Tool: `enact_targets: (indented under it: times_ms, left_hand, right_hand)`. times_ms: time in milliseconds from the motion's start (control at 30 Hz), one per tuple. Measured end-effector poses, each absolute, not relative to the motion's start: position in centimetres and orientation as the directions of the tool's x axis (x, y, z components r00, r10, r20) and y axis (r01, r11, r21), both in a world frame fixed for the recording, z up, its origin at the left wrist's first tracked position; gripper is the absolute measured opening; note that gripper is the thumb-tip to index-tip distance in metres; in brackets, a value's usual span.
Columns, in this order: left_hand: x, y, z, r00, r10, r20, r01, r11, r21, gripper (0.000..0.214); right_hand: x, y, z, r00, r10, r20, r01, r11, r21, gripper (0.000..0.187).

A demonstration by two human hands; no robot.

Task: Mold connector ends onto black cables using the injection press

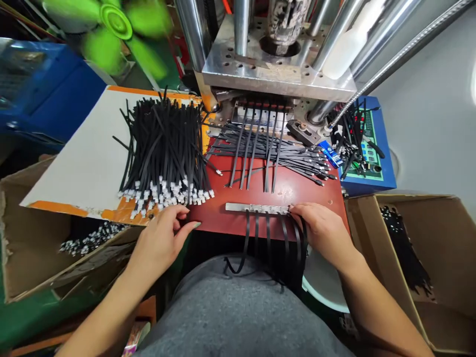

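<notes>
My right hand [323, 230] pinches a flat black cable [304, 235] at the right end of a narrow metal fixture strip [238, 207]. Several other flat black cables are seated along the strip and hang over the table's front edge toward my lap. At the front of a big pile of black cables [167, 144] with white connector ends, my left hand [163, 235] has thumb and forefinger apart, with nothing visible between them. Behind the strip, several cables [255, 148] run from under the press toward me, lying across a sideways bundle of cables [297, 156].
A metal press [278, 74] stands over the red table [208, 218]. A green fan [117, 22] spins at upper left. Cardboard boxes with cables flank me, left [29, 198] and right [372, 238]. A blue control box [386, 158] sits at right, partly covered by cables.
</notes>
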State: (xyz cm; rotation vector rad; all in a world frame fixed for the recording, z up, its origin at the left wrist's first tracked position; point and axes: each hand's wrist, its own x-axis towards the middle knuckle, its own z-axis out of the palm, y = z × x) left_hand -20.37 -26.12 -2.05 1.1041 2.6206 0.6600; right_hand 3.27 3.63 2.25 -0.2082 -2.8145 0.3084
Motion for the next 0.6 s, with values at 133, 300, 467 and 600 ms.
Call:
enact_targets:
  times_ms: [133, 300, 467, 600]
  left_hand:
    - [-20.2, -26.3, -2.3, -0.722, 0.688, -0.080, 0.507, 0.604, 0.615, 0.032]
    - [-23.1, -26.9, 2.1, -0.767, 0.637, -0.078, 0.330, 0.496, 0.803, 0.033]
    - [-25.8, -23.2, 3.2, -0.832, 0.549, 0.082, 0.329, 0.369, 0.869, 0.030]
    - [-25.7, -20.5, 1.2, -0.469, 0.879, -0.085, 0.615, 0.394, 0.683, 0.038]
  right_hand:
    - [3.9, 4.7, 2.4, -0.953, 0.165, 0.254, 0.064, 0.929, -0.364, 0.020]
    - [2.7, 9.4, 4.9, -0.970, 0.229, 0.084, 0.167, 0.875, -0.455, 0.020]
    - [-9.1, 15.4, 4.8, -0.914, 0.318, 0.250, 0.223, 0.912, -0.343, 0.032]
    - [-20.6, 18.5, 2.8, -0.848, 0.473, 0.239, 0.429, 0.878, -0.214, 0.044]
